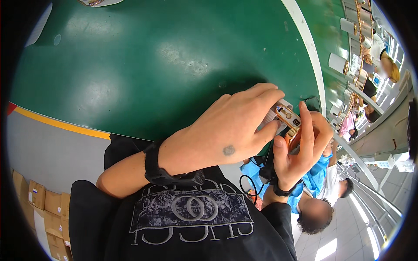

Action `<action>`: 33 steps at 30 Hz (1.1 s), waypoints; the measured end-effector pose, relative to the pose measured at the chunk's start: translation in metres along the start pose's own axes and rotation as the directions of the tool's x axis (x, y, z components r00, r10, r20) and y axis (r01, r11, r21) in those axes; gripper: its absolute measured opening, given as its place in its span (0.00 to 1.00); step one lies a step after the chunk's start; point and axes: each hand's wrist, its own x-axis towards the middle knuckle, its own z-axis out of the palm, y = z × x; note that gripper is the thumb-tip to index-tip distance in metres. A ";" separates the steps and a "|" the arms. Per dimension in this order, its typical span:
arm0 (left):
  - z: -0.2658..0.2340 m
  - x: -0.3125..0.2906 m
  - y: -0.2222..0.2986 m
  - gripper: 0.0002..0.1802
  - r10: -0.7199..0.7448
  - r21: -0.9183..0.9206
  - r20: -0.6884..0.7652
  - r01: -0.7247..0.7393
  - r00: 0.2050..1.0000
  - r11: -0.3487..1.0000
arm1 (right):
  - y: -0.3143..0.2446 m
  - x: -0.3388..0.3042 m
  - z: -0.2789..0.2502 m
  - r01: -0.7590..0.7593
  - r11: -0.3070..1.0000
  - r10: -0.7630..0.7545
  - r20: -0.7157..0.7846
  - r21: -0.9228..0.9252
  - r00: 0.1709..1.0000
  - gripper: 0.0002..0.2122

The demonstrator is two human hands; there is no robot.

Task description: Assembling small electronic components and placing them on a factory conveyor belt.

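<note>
Both my hands are together over the green tabletop, right of the middle, around a small white device with a gold-coloured end [289, 116]. Its end face carries a round part and a small dark square opening. My left hand [226, 122] reaches across with thumb and fingers closed on the white body, hiding much of it. The fingers of my right hand [305, 145] are bent around the gold-coloured end, with the thumb on the near side. Black bands are on both wrists.
The green table [130, 65] has a yellow front edge [65, 124]. White devices with copper-coloured ends [338, 64] line the right side. A person in blue [315, 178] is close at my right. Cardboard boxes [52, 202] are stacked at lower left.
</note>
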 end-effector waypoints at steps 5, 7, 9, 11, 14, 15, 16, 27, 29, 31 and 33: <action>0.000 0.000 -0.002 0.26 0.008 -0.011 0.007 -0.008 1.000 1.000 | 0.006 -0.004 0.004 0.008 1.000 -0.008 -0.017 0.029 1.000 0.34; 0.000 0.001 -0.002 0.26 0.002 -0.013 0.020 -0.002 1.000 1.000 | 0.008 -0.004 0.007 0.004 0.998 -0.004 -0.008 0.063 1.000 0.34; -0.001 0.001 -0.002 0.28 -0.014 -0.016 0.043 0.014 0.999 1.000 | 0.011 -0.004 0.007 0.002 0.997 -0.002 -0.004 0.081 1.000 0.34; -0.002 -0.001 -0.002 0.29 -0.007 -0.022 0.053 0.009 0.999 1.000 | 0.013 -0.003 0.006 0.042 0.998 -0.043 0.012 0.046 0.999 0.35; -0.006 -0.003 0.000 0.30 0.009 -0.035 0.074 -0.006 0.997 0.999 | 0.014 0.000 0.007 0.101 0.995 -0.102 0.061 0.024 0.993 0.35; -0.008 -0.004 0.002 0.31 0.010 -0.079 0.110 -0.001 0.994 0.997 | 0.015 0.002 0.006 0.139 0.990 -0.140 0.102 0.020 0.985 0.35; -0.009 -0.004 0.004 0.32 0.012 -0.121 0.146 0.006 0.989 0.993 | 0.015 0.004 0.006 0.177 0.984 -0.178 0.143 0.018 0.974 0.35; 0.000 0.022 0.007 0.24 -0.111 -0.074 0.075 0.116 0.991 0.990 | 0.005 0.024 0.019 -0.001 0.967 -0.049 0.189 0.254 0.981 0.46; 0.000 0.025 0.007 0.22 -0.090 -0.127 0.033 0.093 0.995 0.987 | 0.003 0.030 0.021 -0.032 0.974 -0.016 0.211 0.224 0.977 0.46; -0.004 0.031 -0.001 0.23 -0.036 -0.095 0.046 0.040 0.998 0.995 | 0.004 0.041 0.026 -0.096 0.943 0.023 0.226 0.319 0.974 0.43; -0.010 0.035 -0.009 0.25 0.085 -0.033 0.014 -0.084 0.996 0.996 | 0.001 0.045 0.023 -0.090 0.921 0.015 0.197 0.379 0.980 0.42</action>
